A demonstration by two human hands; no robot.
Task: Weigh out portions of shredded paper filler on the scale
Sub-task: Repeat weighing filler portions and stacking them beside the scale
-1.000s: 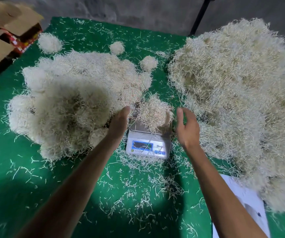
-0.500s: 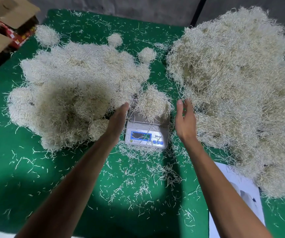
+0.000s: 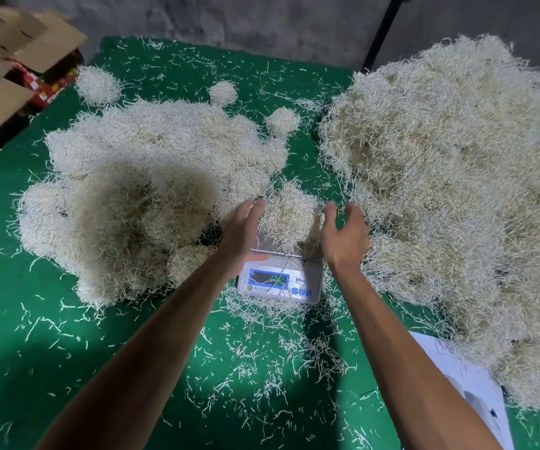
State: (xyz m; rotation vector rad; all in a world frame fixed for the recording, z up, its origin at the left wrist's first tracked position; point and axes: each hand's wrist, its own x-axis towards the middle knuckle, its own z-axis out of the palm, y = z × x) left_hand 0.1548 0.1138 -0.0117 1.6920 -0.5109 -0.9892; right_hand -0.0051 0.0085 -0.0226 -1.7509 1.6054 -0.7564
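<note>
A: Where is the portion sitting?

B: A small clump of shredded paper filler (image 3: pixel 289 216) is resting on the platter of the scale (image 3: pixel 281 280), which is standing at the bench's (image 3: pixel 34 319) centre. The weighed mounds (image 3: pixel 145 203) are lying at nine o'clock of the scale, the big supply heap (image 3: pixel 450 190) at three o'clock.

A: And the hands?

B: The left hand (image 3: pixel 241 230) is flanking the clump at its nine o'clock, fingers straight, its grip loose and holding nothing. The right hand (image 3: pixel 343 232) is cupping at three o'clock, fingers gently bent, also holding nothing. Whether either is actually touching the strands is hard to tell.

A: How is that stuff likely to handle?

B: Very light, springy and loose, probably. Strands are littering the green cloth all round, so it is evidently shedding easily. A pinch from above would likely pull out only a tuft.

A: So where should the person be taking hold?

B: Low on both sides at once, palms scooping under and pressing inward, so the clump is coming away whole. Stray strands are lying across the display, so the reading cannot be made out.
</note>
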